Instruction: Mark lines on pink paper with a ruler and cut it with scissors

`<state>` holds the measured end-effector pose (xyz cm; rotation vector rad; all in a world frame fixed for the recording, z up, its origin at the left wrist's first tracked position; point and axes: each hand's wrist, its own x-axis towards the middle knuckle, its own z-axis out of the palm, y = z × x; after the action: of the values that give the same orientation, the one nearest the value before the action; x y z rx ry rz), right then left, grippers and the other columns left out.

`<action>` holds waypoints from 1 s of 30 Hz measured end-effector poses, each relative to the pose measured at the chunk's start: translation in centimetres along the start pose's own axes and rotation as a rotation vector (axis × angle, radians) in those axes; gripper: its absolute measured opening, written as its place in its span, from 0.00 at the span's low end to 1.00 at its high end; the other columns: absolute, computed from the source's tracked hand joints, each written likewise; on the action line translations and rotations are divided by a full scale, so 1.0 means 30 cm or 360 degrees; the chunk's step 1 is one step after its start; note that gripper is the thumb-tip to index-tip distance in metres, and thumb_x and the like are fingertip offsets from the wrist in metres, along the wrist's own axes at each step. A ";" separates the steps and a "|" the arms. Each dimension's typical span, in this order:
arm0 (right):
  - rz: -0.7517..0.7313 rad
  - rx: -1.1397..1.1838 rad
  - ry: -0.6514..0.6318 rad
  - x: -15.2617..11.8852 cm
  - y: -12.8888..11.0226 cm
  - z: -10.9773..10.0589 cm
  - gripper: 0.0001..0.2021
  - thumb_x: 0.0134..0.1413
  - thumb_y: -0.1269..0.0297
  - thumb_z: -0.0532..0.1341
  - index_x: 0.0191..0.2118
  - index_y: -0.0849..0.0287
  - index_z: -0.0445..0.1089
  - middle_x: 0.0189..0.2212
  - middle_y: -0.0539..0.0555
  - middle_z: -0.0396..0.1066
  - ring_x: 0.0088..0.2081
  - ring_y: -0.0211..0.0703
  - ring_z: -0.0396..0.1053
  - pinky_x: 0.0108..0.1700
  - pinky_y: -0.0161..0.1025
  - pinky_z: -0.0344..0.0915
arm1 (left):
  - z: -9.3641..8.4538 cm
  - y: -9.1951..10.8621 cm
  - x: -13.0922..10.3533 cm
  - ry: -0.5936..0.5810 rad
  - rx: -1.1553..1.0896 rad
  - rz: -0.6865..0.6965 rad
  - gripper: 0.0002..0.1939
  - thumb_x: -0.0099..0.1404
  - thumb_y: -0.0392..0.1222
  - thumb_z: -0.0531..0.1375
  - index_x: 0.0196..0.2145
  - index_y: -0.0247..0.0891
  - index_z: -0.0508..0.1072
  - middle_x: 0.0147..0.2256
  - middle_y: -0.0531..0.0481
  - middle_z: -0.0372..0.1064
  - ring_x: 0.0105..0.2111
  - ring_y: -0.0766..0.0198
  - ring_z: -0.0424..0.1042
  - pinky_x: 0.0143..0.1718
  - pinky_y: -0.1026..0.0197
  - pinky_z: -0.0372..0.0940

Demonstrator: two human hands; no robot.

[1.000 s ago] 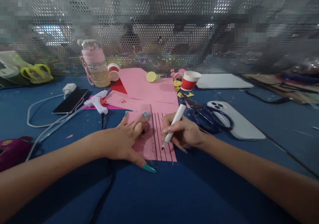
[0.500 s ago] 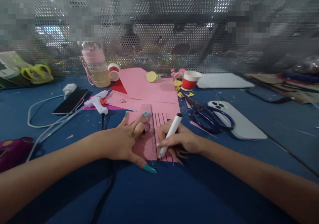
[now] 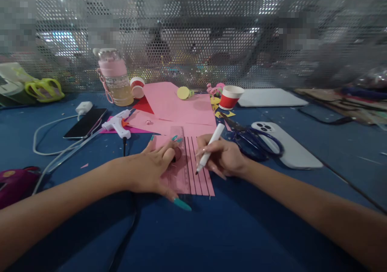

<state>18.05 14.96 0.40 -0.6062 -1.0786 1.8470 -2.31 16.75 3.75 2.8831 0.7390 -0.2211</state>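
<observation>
A pink sheet (image 3: 208,189) with several black parallel lines lies on the blue table. Along the left of those lines rests a clear ruler (image 3: 177,175). My left hand (image 3: 152,167) presses on ruler and sheet with its fingers spread, the thumb reaching past the near edge. In my right hand (image 3: 225,157) is a white marker (image 3: 212,147), held in a writing grip, its dark tip over the lined part of the sheet. Whether the tip touches the paper I cannot tell.
Larger pink paper (image 3: 184,108) lies behind. On the left are a glue gun (image 3: 117,124), a black phone (image 3: 86,123) and a bottle (image 3: 116,78). Scissors (image 3: 256,143), a white phone (image 3: 290,151) and a red-white cup (image 3: 230,97) stand or lie right.
My right hand has moved up and slightly right with the marker, away from the sheet's near edge. A black line now shows fully beside the ruler. My left hand has hardly moved.
</observation>
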 end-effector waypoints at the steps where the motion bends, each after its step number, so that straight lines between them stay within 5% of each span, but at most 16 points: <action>1: -0.0047 0.0072 0.0015 0.008 -0.002 -0.010 0.07 0.37 0.71 0.55 0.14 0.61 0.62 0.06 0.48 0.64 0.05 0.31 0.56 0.07 0.25 0.49 | 0.001 -0.009 0.000 0.0044 0.0037 0.0025 0.40 0.55 0.68 0.50 0.50 0.29 0.59 0.55 0.28 0.56 0.59 0.42 0.50 0.56 0.37 0.44; 4: -0.0078 0.0219 0.0001 0.026 -0.015 -0.032 0.10 0.39 0.72 0.53 0.13 0.61 0.63 0.04 0.47 0.60 0.05 0.29 0.53 0.08 0.25 0.49 | 0.012 -0.041 0.008 0.0258 0.0164 0.0070 0.34 0.61 0.65 0.44 0.50 0.32 0.59 0.53 0.30 0.59 0.59 0.44 0.51 0.54 0.34 0.46; 8: -0.0077 0.0287 0.0073 0.040 -0.035 -0.054 0.12 0.46 0.71 0.52 0.20 0.62 0.69 0.05 0.45 0.60 0.05 0.27 0.47 0.07 0.24 0.44 | 0.048 -0.074 0.036 0.0644 0.0296 -0.0232 0.24 0.68 0.53 0.41 0.47 0.29 0.61 0.55 0.26 0.56 0.60 0.41 0.49 0.51 0.29 0.48; 11: -0.0161 0.0251 0.0258 0.049 -0.036 -0.060 0.10 0.50 0.70 0.54 0.23 0.63 0.71 0.04 0.42 0.56 0.06 0.25 0.46 0.08 0.23 0.44 | 0.078 -0.084 0.058 0.0973 0.0281 -0.0219 0.20 0.69 0.43 0.42 0.49 0.23 0.58 0.56 0.24 0.54 0.60 0.43 0.47 0.54 0.37 0.52; 15: -0.0325 0.0150 0.0340 0.050 -0.025 -0.036 0.07 0.47 0.68 0.60 0.22 0.62 0.69 0.08 0.44 0.62 0.08 0.25 0.52 0.10 0.22 0.48 | 0.094 -0.081 0.069 0.1253 0.0316 0.0013 0.15 0.68 0.32 0.42 0.49 0.24 0.60 0.47 0.34 0.66 0.53 0.53 0.62 0.52 0.51 0.62; 19: -0.0302 0.0119 0.0257 0.034 -0.021 0.001 0.11 0.44 0.58 0.60 0.24 0.61 0.71 0.17 0.51 0.72 0.17 0.38 0.69 0.16 0.32 0.64 | 0.091 -0.074 0.068 0.1346 0.0440 0.0050 0.11 0.68 0.39 0.49 0.42 0.29 0.65 0.40 0.39 0.71 0.45 0.55 0.69 0.45 0.52 0.67; 30: -0.0298 -0.0010 0.0261 0.028 -0.009 0.001 0.12 0.42 0.56 0.61 0.24 0.60 0.71 0.16 0.50 0.72 0.16 0.37 0.68 0.17 0.32 0.64 | 0.092 -0.082 0.058 0.1316 0.0454 0.0092 0.12 0.65 0.30 0.51 0.46 0.30 0.63 0.43 0.38 0.70 0.47 0.57 0.69 0.48 0.50 0.65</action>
<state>17.74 15.73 0.66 -0.6266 -0.9979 1.6045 -2.28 19.17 0.45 3.2218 0.7631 1.0048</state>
